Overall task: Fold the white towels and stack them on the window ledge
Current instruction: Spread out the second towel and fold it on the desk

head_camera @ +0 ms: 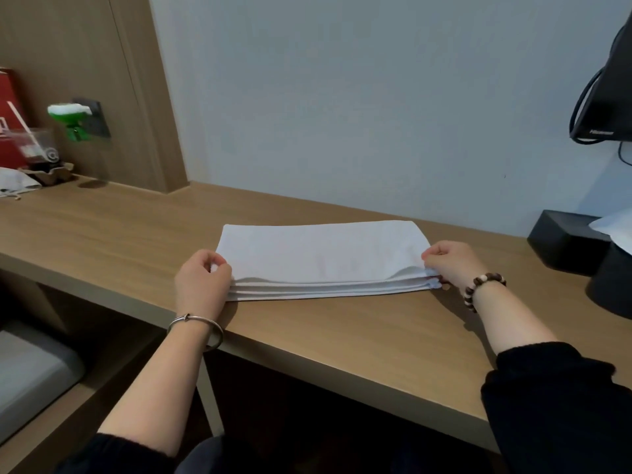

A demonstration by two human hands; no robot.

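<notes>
A white towel [321, 254] lies folded in a long flat rectangle on the wooden desk [136, 234], its layered edges facing me. My left hand [203, 283], with a silver bangle on the wrist, pinches the towel's near left corner. At the near right corner, my right hand [451, 263], wearing a bead bracelet, grips the stacked edges. Both hands rest on the desk top.
A black box [564, 239] with white paper on it and a dark round object [612, 282] stand at the right. A black monitor [608, 90] hangs above them. At the far left are a red bag [10, 121], a green item [70, 118] and clutter.
</notes>
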